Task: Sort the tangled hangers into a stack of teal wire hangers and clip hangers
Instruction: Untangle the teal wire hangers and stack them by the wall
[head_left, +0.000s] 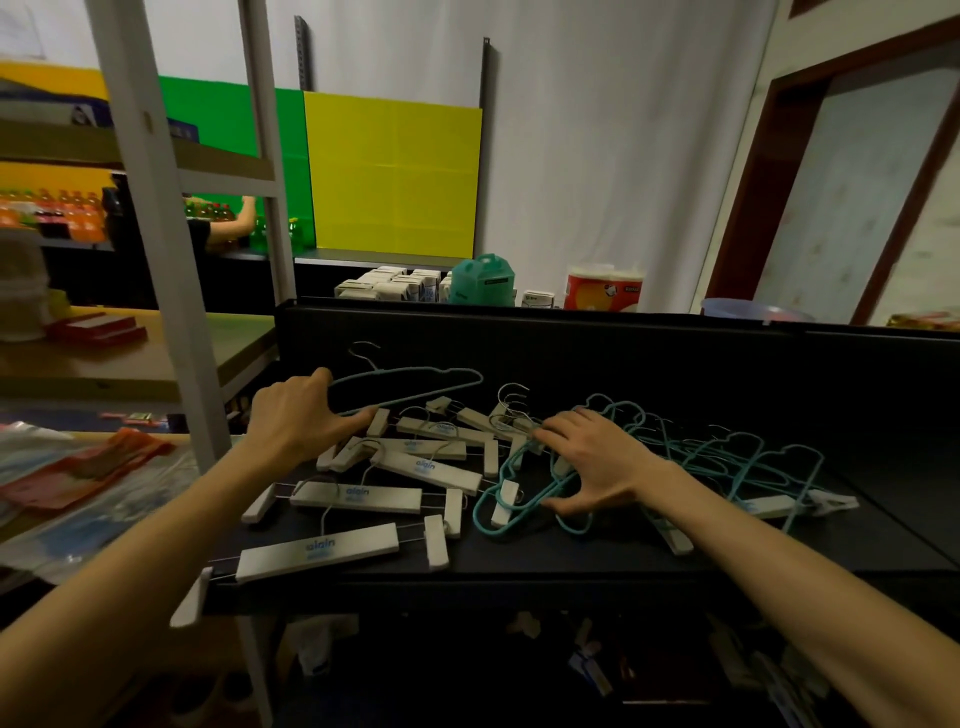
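Observation:
Several white clip hangers (358, 498) with blue lettering lie overlapped on the left half of a black shelf (649, 551). A tangle of teal wire hangers (727, 452) spreads over the right half, with a couple of clip hangers caught under it. One teal wire hanger (415, 379) is lifted at the back left; my left hand (306, 415) grips its left end between thumb and fingers. My right hand (592, 462) lies spread over the middle of the pile, fingers on clip hanger hooks and thumb by a teal wire hanger (511, 499).
A grey shelving post (171, 312) stands just left of my left arm. Behind the shelf's back wall are small cartons (389, 286), a teal container (480, 280) and a red-and-white pack (602, 286). Plastic bags (78, 478) lie at the left. Another person reaches toward bottles far left.

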